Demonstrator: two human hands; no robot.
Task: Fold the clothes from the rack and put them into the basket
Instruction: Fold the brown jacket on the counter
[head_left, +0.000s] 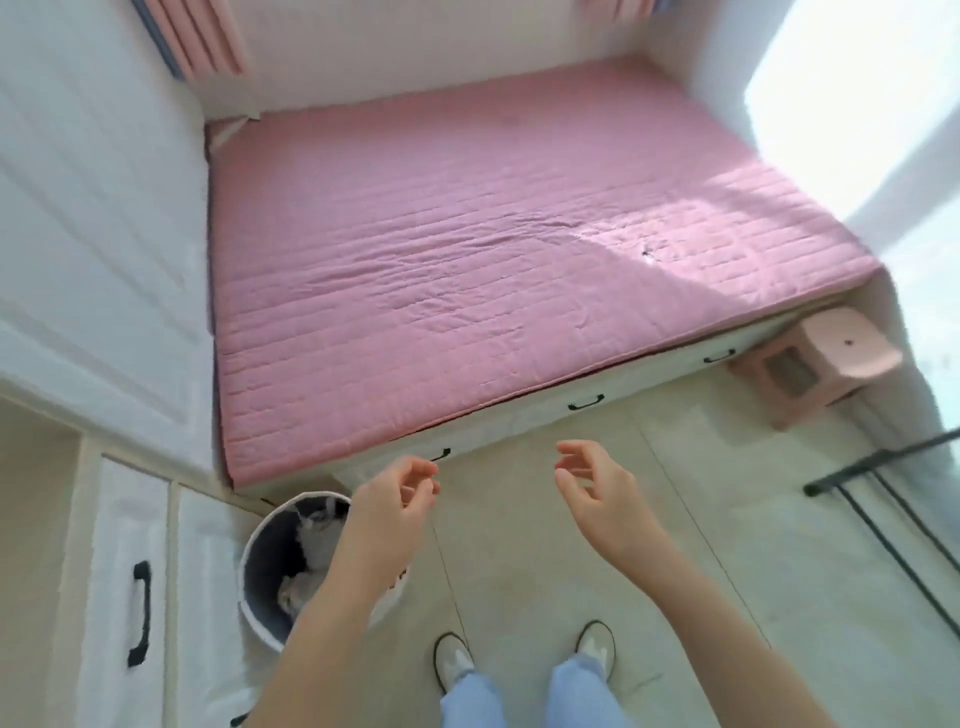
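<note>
**Both hands empty above the floor; clothes lie in the basket**

The left hand (397, 499) is raised over the pale tiled floor (701, 545), fingers loosely curled, holding nothing. The right hand (592, 483) is level with it and apart from it, fingers relaxed and slightly spread, likewise holding nothing.

The round grey fabric basket with a white rim (260, 561) stands on the floor at lower left, just beside the white cabinet with black handles (135, 597) and near the corner of the bed. The left forearm crosses over its right side. Inside it lie light-coloured folded clothes (317, 551); how many cannot be told.

The black metal clothes rack (878, 499) is at the right edge, only its lower bars in view, with no garment visible on that part.

The pink quilted mattress (467, 249) fills the upper centre, sunlit on its right. A pink plastic stool (841, 348) stands at its right corner. Two white shoes (454, 660) and blue jeans show below.
</note>
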